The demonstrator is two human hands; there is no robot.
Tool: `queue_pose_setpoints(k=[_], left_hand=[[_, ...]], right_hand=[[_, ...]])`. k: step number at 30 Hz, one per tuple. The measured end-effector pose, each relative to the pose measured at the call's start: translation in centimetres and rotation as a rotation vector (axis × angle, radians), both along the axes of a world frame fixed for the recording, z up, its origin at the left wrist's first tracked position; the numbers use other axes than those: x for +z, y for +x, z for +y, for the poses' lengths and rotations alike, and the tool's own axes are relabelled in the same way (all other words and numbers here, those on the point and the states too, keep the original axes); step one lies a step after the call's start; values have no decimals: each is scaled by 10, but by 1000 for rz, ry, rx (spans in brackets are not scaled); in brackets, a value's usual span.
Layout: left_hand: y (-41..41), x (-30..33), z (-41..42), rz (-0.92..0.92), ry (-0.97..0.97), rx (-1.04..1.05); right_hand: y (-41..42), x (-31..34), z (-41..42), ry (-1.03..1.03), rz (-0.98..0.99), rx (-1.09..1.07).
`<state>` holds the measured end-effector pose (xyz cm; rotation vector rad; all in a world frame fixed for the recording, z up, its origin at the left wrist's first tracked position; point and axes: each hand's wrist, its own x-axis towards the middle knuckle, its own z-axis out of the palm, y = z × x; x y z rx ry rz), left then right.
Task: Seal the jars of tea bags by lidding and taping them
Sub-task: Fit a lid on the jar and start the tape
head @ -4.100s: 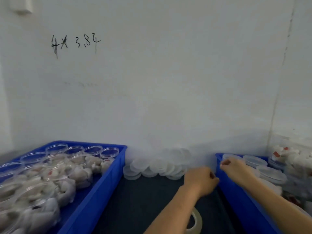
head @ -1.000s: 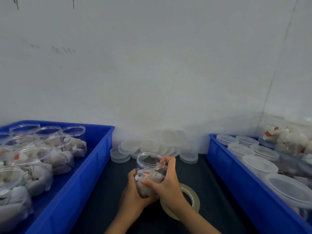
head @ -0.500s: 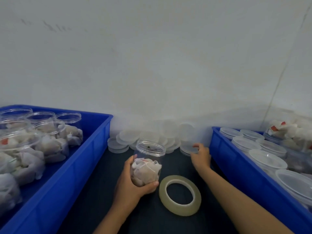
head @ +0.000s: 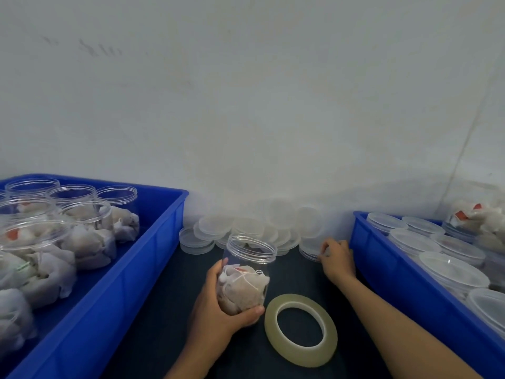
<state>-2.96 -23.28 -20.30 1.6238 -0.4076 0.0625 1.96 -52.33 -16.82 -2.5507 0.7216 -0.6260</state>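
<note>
My left hand [head: 218, 307] grips a clear open jar [head: 247, 272] packed with white tea bags, held upright over the dark table. My right hand [head: 337, 258] reaches to the back right and pinches a clear lid [head: 310, 248] at the end of a pile of lids [head: 246, 231] along the wall. A roll of clear tape [head: 300, 329] lies flat just right of the jar.
A blue tray [head: 131, 283] on the left holds several open jars of tea bags [head: 87, 231]. A blue tray [head: 404, 285] on the right holds several lidded jars [head: 451, 269]. A white wall stands close behind.
The right hand left the jar, reached to the lids at the back right and now pinches one. The left hand keeps the jar. The view has tilted down.
</note>
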Motion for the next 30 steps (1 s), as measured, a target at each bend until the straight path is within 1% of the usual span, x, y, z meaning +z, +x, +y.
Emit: queue_pose_setpoints(k=[3, 8, 11, 17, 19, 20, 22, 25, 27, 29, 30], left_hand=[[-1, 1, 0, -2, 5, -4], [-3, 2, 1, -20, 27, 2], [-5, 4, 2, -15, 42, 14], [-8, 5, 4, -44, 48, 28], [-9, 7, 4, -52, 50, 25], [-10, 7, 5, -53, 39, 27], [-12, 9, 7, -60, 34, 40], [-19, 10, 10, -137, 132, 66], [-23, 11, 12, -196, 199, 75], [-26, 12, 15, -238, 259, 78], [-27, 13, 16, -251, 281, 74]], right_hand=[[-5, 9, -2, 40, -48, 7], [-15, 22, -1, 257, -205, -4], [-26, 26, 10, 471, -308, 13], [-64, 28, 62, 838, -526, 198], [-78, 23, 77, 956, -567, 213], [-84, 19, 82, 1046, -589, 216], [-92, 12, 87, 1289, -627, 243], [-101, 10, 92, 1651, -613, 318], [-103, 15, 93, 1808, -593, 367], [-103, 25, 97, 1851, -542, 426], [-103, 29, 100, 1822, -490, 456]])
